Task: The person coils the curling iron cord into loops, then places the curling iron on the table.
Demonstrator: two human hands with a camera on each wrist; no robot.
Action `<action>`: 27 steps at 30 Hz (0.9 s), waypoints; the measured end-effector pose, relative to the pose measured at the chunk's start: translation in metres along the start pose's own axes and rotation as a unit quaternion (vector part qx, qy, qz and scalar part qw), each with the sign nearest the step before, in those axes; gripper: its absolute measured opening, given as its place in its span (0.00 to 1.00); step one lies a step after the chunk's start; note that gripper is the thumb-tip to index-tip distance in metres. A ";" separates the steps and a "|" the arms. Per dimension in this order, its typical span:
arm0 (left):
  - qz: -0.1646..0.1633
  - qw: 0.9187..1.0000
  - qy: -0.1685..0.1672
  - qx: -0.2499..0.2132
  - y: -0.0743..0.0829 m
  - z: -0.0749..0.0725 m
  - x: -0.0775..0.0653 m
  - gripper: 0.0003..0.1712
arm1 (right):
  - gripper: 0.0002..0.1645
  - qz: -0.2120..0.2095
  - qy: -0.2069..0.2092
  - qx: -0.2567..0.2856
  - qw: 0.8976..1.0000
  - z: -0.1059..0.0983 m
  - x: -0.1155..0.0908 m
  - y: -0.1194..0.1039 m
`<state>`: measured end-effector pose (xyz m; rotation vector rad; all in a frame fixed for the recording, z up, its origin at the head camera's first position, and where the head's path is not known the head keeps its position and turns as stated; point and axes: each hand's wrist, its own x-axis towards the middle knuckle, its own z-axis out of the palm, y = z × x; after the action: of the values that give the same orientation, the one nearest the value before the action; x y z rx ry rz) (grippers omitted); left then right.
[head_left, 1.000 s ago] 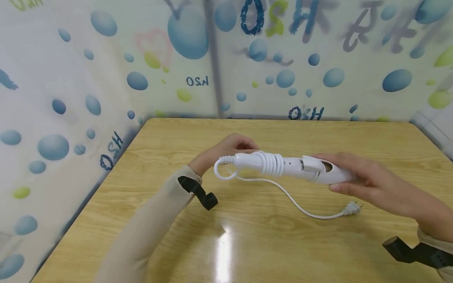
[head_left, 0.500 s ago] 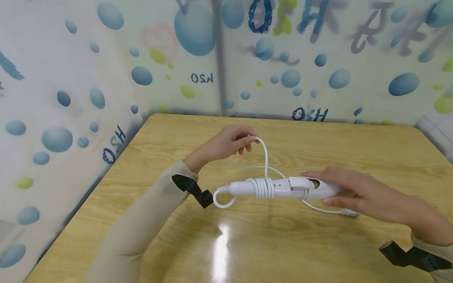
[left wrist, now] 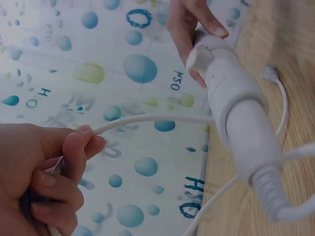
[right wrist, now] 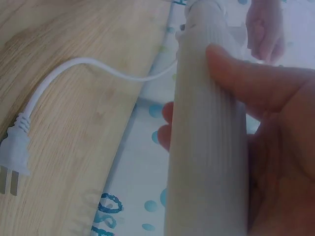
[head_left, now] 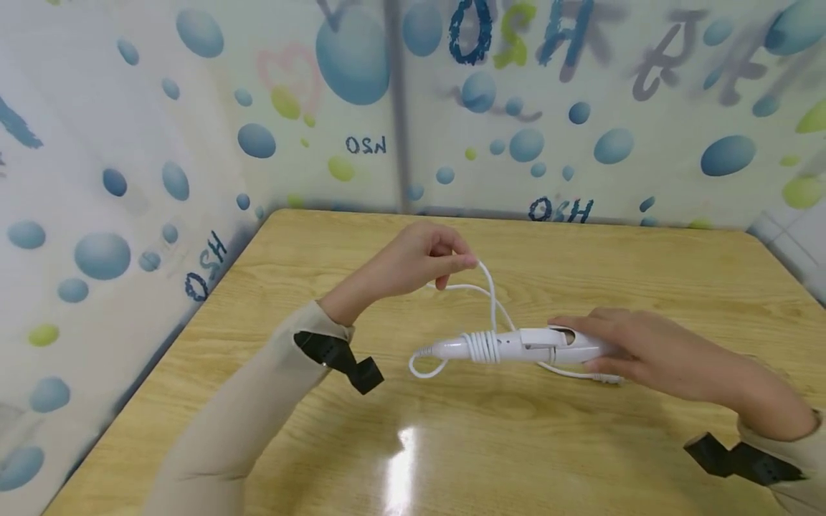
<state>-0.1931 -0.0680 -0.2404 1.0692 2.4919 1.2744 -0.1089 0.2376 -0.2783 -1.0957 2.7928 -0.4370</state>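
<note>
A white hair styling iron [head_left: 516, 350] lies across the middle of the head view, its cord [head_left: 493, 301] wound in several turns round the handle. My right hand [head_left: 665, 355] grips the iron's right end; in the right wrist view the thumb lies along its ribbed white body [right wrist: 206, 147] and fingertips show on the far side. Beyond the handle, my left hand [head_left: 419, 261] pinches the cord between thumb and fingers. In the left wrist view a taut stretch of cord [left wrist: 152, 118] runs from those fingers to the coils, and more cord passes through the palm.
The two-pin plug [right wrist: 14, 152] hangs at the cord's free end, over the wooden table [head_left: 516, 444]. A wall sheet [head_left: 290, 165] printed with blue drops rises behind and along the left edge. Black wrist straps [head_left: 338, 362] sit over both sleeves.
My left hand has come out from behind the handle, drawing a length of cord up and away. The iron has dropped lower in the head view, and the plug has shifted left.
</note>
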 end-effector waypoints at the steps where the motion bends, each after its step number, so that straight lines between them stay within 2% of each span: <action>1: -0.004 1.000 -0.005 -0.005 0.002 0.000 -0.002 0.07 | 0.35 0.008 0.004 -0.014 1.000 0.000 0.001 0.001; 7: -0.013 0.999 -0.041 -0.030 0.013 0.000 -0.014 0.07 | 0.36 0.033 0.058 -0.122 0.990 0.001 0.005 0.006; 11: -0.019 0.996 -0.072 -0.055 0.018 0.004 -0.019 0.11 | 0.36 0.039 0.090 -0.155 0.983 0.000 0.006 0.010; 15: -0.027 0.992 -0.109 -0.063 0.023 0.008 -0.023 0.14 | 0.36 0.042 0.106 -0.167 0.979 -0.002 0.006 0.014; 21: -0.055 0.988 -0.123 -0.070 0.029 0.008 -0.029 0.16 | 0.35 0.048 0.130 -0.156 0.978 -0.005 0.005 0.016; 25: -0.070 0.981 -0.147 -0.109 0.034 0.011 -0.033 0.19 | 0.35 0.038 0.158 -0.153 0.975 -0.007 0.006 0.017; 27: -0.070 0.979 -0.158 -0.109 0.037 0.014 -0.035 0.20 | 0.35 0.038 0.173 -0.153 0.972 -0.007 0.007 0.018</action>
<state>-0.1418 -0.0670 -0.2278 0.9406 2.0996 1.1964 -0.1270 0.2467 -0.2770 -1.0476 3.2856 -0.2083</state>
